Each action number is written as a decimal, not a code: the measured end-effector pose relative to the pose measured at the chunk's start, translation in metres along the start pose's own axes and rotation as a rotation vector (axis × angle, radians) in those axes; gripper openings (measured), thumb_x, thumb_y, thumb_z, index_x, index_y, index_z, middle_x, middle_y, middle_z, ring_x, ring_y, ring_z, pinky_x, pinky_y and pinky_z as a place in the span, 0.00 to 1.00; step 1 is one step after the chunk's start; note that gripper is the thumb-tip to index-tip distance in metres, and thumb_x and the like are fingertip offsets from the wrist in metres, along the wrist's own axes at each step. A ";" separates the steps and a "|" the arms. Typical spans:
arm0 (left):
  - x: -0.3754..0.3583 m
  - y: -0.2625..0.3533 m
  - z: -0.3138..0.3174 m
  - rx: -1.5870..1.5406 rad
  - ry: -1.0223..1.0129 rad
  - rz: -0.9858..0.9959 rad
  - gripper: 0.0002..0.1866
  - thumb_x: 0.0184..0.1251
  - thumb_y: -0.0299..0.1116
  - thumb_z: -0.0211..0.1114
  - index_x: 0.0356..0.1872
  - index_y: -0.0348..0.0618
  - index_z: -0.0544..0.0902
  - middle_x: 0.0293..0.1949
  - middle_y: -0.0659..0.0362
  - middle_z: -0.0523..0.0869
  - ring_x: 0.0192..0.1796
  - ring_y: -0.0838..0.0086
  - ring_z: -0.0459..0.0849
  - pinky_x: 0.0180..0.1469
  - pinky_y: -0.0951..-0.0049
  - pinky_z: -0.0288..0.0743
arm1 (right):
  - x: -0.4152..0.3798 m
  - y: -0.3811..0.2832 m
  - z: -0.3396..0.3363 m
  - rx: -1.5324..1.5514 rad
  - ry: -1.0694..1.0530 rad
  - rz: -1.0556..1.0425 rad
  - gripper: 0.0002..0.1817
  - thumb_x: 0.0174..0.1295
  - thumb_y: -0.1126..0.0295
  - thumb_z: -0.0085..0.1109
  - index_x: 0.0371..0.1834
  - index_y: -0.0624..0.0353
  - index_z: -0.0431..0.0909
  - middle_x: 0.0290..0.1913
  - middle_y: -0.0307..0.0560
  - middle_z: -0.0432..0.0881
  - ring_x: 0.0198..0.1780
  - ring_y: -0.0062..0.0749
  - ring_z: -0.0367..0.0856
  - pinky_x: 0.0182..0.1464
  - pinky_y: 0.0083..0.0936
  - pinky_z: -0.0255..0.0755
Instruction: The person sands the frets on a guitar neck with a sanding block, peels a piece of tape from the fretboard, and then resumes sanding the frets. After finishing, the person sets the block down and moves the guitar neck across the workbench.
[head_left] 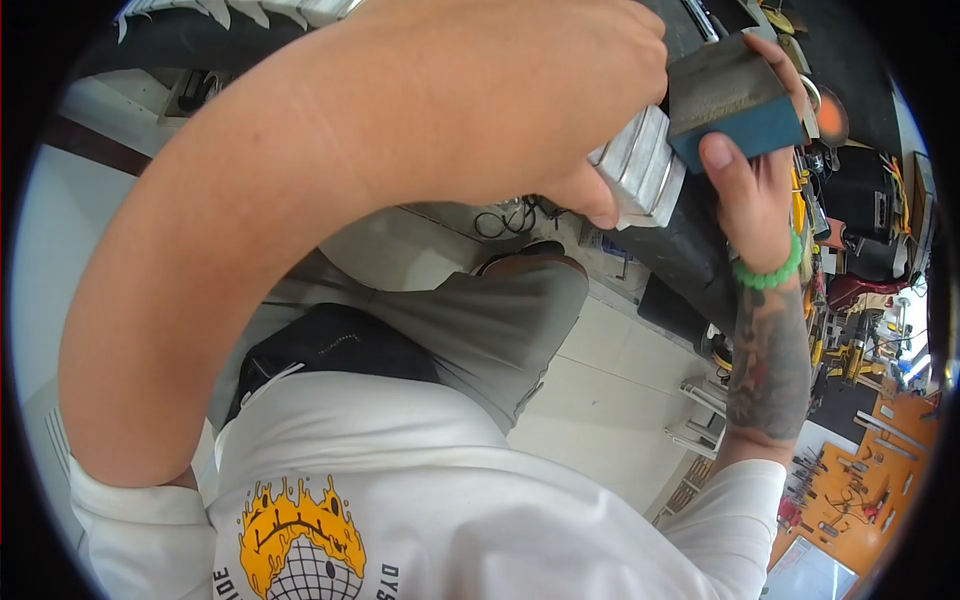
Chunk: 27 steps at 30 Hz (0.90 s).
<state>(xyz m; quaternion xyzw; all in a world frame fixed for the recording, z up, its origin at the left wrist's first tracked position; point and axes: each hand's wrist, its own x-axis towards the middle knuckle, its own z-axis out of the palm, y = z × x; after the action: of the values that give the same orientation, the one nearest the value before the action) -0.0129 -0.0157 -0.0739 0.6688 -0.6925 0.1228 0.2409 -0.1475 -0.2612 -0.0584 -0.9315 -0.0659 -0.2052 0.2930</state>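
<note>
My left hand (590, 110) reaches across from the left, bent at the wrist. Its thumb and fingers are closed around a silver-grey ridged metal block (640, 170), whose far part is hidden behind the hand. Just to the right, my right hand (757, 195), with a green bead bracelet at the wrist, grips a blue block with a dull grey face (730, 105). The thumb presses on its blue side and the fingers wrap behind it. The blue block sits right at the edge of the silver-grey one, overlapping it in this view.
A dark bench (695, 245) runs beneath the hands, with tools and a black container (862, 200) along the right. An orange tool board (850, 500) stands lower right. Black cable (510, 218) lies near the feet; a white rack (697, 415) stands on the floor.
</note>
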 end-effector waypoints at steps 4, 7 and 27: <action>-0.002 0.002 -0.002 0.001 0.030 0.005 0.23 0.60 0.47 0.78 0.44 0.35 0.86 0.45 0.52 0.84 0.52 0.60 0.85 0.59 0.63 0.74 | -0.034 -0.032 0.020 0.205 -0.024 -0.192 0.59 0.58 0.42 0.76 0.82 0.60 0.49 0.75 0.60 0.66 0.74 0.48 0.71 0.74 0.44 0.68; -0.001 0.004 -0.007 0.006 -0.001 0.007 0.25 0.59 0.48 0.79 0.45 0.34 0.86 0.45 0.52 0.83 0.51 0.60 0.85 0.59 0.63 0.75 | -0.034 -0.022 0.016 0.167 -0.025 -0.265 0.60 0.58 0.43 0.77 0.83 0.59 0.48 0.74 0.60 0.67 0.73 0.47 0.72 0.73 0.43 0.68; 0.018 0.020 -0.022 0.034 -0.254 -0.118 0.34 0.62 0.56 0.77 0.60 0.42 0.84 0.47 0.56 0.81 0.53 0.62 0.83 0.63 0.61 0.71 | -0.015 -0.021 0.005 0.159 -0.073 -0.036 0.62 0.44 0.52 0.86 0.79 0.59 0.55 0.71 0.55 0.69 0.72 0.49 0.71 0.70 0.43 0.70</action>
<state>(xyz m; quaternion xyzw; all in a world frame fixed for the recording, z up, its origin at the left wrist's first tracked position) -0.0288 -0.0194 -0.0432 0.7224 -0.6748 0.0345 0.1466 -0.1647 -0.2408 -0.0580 -0.9108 -0.1093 -0.1706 0.3597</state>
